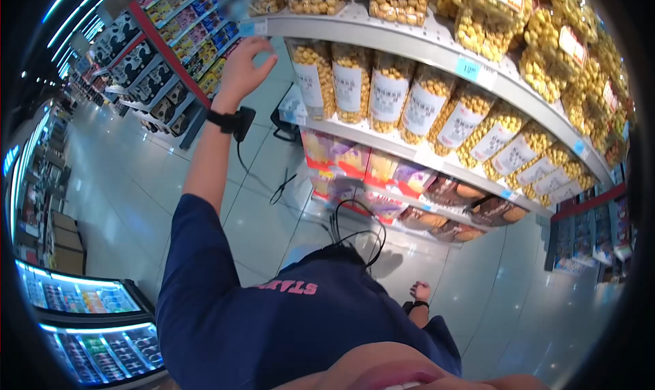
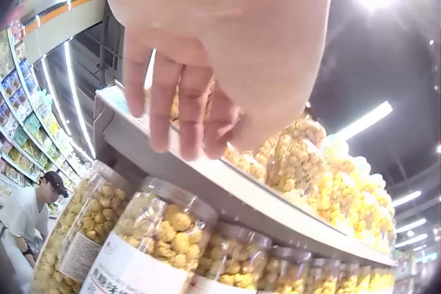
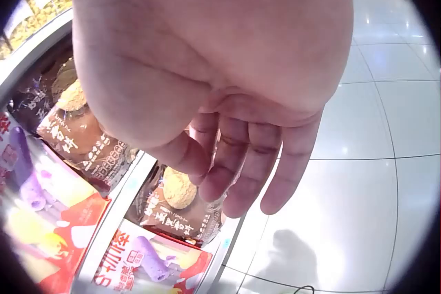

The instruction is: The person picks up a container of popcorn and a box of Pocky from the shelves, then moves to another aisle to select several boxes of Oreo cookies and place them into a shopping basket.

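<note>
My left hand (image 1: 247,73) is raised at the left end of a store shelf, holding nothing. In the left wrist view its loosely bent fingers (image 2: 189,111) overlap the upper shelf's front edge (image 2: 241,190). Below that edge stand clear jars of popcorn-like golden snacks (image 2: 180,228) with white labels. My right hand (image 1: 421,292) hangs low by my side, also holding nothing. Its relaxed fingers (image 3: 234,177) overlap brown biscuit bags (image 3: 180,190) on the low shelves in the right wrist view.
Bags of golden snacks (image 1: 481,32) fill the upper shelf. Red and purple packs (image 1: 334,151) sit low down. A black cable (image 1: 375,236) loops in front of my shirt. Glass-fronted coolers (image 1: 95,349) stand at the left. A person in a cap (image 2: 31,208) is beyond the jars.
</note>
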### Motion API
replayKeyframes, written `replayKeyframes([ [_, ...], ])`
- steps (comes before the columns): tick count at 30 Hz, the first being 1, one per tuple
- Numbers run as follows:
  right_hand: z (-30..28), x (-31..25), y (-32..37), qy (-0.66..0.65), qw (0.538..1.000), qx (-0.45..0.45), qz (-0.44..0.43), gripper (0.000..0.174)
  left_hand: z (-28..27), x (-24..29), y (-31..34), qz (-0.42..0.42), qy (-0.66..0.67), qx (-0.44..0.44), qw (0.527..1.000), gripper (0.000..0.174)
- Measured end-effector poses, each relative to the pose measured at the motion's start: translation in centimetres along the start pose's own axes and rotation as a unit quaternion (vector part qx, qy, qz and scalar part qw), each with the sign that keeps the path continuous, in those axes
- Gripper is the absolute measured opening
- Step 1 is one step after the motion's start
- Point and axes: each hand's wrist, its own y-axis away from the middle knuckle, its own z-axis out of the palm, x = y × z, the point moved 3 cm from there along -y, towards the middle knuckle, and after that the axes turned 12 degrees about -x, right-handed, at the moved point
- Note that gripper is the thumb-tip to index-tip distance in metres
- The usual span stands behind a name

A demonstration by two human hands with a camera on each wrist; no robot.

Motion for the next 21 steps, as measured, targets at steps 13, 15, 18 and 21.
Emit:
replayKeyframes([
  [13,9.3,-1.9,6.5,0.128,0.975,0.181,-0.001,0.012,-2.3,-6.4,4.2,0.028,0.501,0.16,0.85,0.041],
  [15,11.3,-1.2,9.1,0.215,0.957,0.194,0.027,0.017,-3.5,-6.3,3.0,0.045,0.475,0.121,0.87,0.041],
  [18,8.7,3.1,8.7,0.189,0.965,0.165,0.075,0.02,-4.9,-5.6,-0.4,-0.026,0.294,0.132,0.946,0.03],
  [21,16.4,2.0,14.6,0.173,0.95,0.25,0.072,0.02,-4.6,-5.6,-5.0,0.004,0.161,0.201,0.966,0.055],
])
